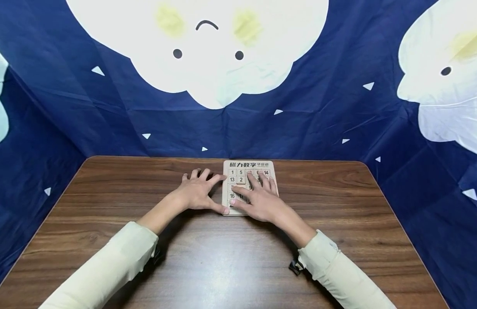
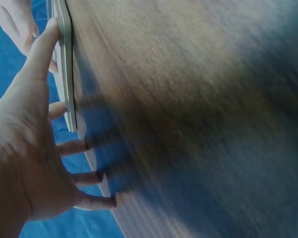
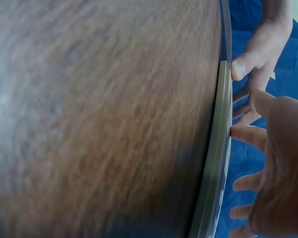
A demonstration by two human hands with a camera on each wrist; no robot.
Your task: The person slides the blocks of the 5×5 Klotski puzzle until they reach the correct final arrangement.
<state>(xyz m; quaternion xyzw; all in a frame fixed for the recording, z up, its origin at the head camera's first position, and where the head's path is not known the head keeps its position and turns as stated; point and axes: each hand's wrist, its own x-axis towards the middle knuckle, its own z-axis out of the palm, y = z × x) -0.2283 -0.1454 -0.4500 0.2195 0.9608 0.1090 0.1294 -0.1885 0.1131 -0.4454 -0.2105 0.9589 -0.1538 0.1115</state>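
A pale number sliding puzzle board with square numbered tiles lies flat near the table's far edge. My left hand is at its left side, fingers spread. The left thumb touches the board's near left corner and the index fingertip meets its left edge; the other fingertips rest on the table. Over the board's right part is my right hand, fingers spread, hiding many tiles. In the right wrist view its index finger touches the board's top face. The tile numbered 2 shows beyond that hand.
The brown wooden table reaches back to a dark blue cloth printed with white clouds. More of this cloth hangs on the left and right sides. A small black device is by the right cuff.
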